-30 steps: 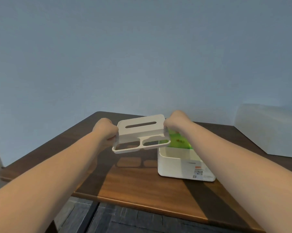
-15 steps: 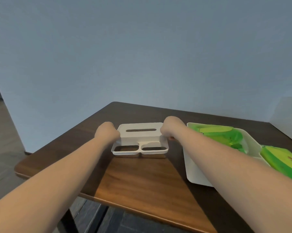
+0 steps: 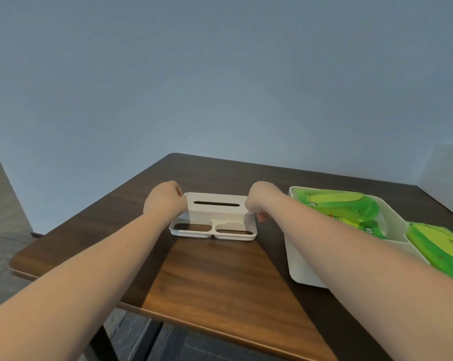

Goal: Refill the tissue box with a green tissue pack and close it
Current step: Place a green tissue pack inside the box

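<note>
**Lid down on the table, box open beside it**

The left hand (image 3: 165, 201) grips the left end of the white plastic lid (image 3: 216, 216), which sits flat on the dark wood-grain table (image 3: 220, 277); the right hand (image 3: 260, 201) clamps the other end. The lid shows one slim slot and two rounded cut-outs. Further right, the white box (image 3: 302, 259) stands open with a glossy green tissue pack (image 3: 345, 208) inside. Another green pack (image 3: 436, 246) lies just beside it.

Both forearms are showing bare to the frame edge, and the left hand (image 3: 164, 200) and right hand (image 3: 259, 199) are wearing nothing.
</note>
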`<state>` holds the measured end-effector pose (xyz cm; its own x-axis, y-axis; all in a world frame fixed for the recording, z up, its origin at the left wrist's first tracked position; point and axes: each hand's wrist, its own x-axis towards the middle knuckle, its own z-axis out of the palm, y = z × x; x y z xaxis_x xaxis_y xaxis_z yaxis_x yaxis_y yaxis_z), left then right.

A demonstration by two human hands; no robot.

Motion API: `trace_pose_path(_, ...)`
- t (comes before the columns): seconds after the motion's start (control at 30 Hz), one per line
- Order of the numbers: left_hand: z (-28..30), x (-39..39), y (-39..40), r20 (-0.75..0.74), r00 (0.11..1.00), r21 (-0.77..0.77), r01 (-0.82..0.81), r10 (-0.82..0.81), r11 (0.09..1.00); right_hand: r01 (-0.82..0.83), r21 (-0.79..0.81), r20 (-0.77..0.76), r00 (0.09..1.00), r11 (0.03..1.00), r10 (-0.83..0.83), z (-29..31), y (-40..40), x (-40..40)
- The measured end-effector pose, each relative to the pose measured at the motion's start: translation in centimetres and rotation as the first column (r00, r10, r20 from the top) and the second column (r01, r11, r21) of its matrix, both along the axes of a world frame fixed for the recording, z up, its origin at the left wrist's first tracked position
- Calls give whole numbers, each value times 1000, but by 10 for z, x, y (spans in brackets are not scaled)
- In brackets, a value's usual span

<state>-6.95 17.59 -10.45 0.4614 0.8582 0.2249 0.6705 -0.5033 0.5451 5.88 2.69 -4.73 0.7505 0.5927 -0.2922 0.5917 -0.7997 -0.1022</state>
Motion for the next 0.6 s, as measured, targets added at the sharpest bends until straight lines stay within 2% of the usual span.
trace_pose_path(0.13,16,3,-16,-15,997,17,70,-69,997,-11,171,12,1000,985,9,9,-13,-3)
trace_pose_path(0.2,27,6,-27,-32,993,6,110,-110,994,-22,298,25,1000,954,15,20,-24,-3)
trace_pose_path(0.3,43,13,-49,-14,983,-10,182,-182,983,-29,404,87,996,914,-7,40,-47,1)
trace_pose_path(0.47,62,36,-104,125,939,-7,325,-322,946,60,557,198,959,828,-203,54,-113,28)
trace_pose_path(0.6,72,53,-145,197,871,-25,463,-450,886,218,551,186,909,805,-374,49,-171,52)
